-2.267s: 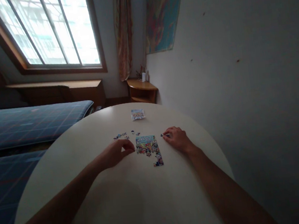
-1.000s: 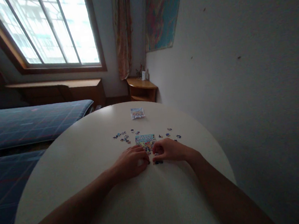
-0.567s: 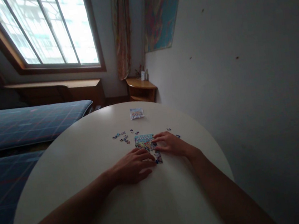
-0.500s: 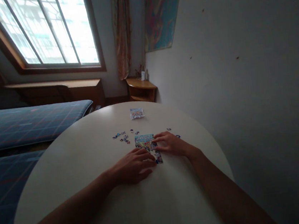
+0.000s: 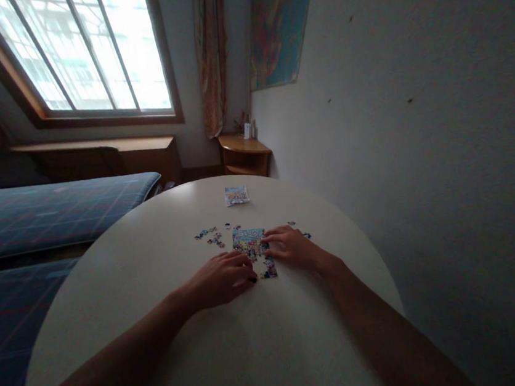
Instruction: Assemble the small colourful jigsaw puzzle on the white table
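Note:
A partly assembled colourful jigsaw puzzle lies on the round white table. My left hand rests flat at the puzzle's lower left edge, fingers stretched toward it. A small dark piece lies at its fingertips. My right hand lies flat on the puzzle's right side, fingers extended and pressing on the pieces. Several loose pieces are scattered left of the puzzle, and a few loose pieces lie to the right, behind my right hand.
A small picture card or bag lies at the table's far side. A bed with a blue checked cover stands to the left. A wooden corner shelf is beyond the table. The wall runs close along the right.
Both hands came in from the puzzle's sides and settled on it. In the last half second the left hand drew back slightly to the lower left edge, and the right hand stayed.

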The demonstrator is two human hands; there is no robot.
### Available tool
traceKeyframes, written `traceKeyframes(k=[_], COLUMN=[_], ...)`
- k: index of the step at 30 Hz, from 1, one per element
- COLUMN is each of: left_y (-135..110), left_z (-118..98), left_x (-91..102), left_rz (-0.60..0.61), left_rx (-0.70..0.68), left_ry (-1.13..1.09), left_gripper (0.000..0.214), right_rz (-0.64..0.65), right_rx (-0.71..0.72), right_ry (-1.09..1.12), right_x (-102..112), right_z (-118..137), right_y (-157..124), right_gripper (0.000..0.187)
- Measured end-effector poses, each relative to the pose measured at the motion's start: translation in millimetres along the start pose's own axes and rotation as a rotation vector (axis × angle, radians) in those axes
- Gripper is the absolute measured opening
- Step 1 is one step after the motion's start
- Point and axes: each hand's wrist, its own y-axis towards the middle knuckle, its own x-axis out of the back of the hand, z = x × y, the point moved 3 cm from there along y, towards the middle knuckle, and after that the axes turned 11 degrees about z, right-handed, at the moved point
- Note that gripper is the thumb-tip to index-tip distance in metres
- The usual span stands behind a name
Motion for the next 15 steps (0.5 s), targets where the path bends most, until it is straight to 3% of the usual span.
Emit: traceKeyframes(k=[7, 11, 15], left_y=[1.1, -0.7, 0.0], left_z=[9.2, 10.8, 7.4], left_x=[-6.5, -7.3, -4.9], left_rz=[-0.028, 0.026, 0.016], left_rx=[0.181, 0.309, 0.298], left_ry=[-0.237, -0.291, -0.308], left_gripper=[0.012, 0.012, 0.011], right_rz=[0.008, 0.010, 0.015], right_rx=[0.004, -0.019, -0.033], right_ry=[-0.003, -0.026, -0.042], right_x=[-1.8, -3.1, -3.4], right_z=[-0.3, 2.4, 7.2], right_y=[0.3, 0.2, 0.1], right_gripper=[0.033, 0.033, 0.034])
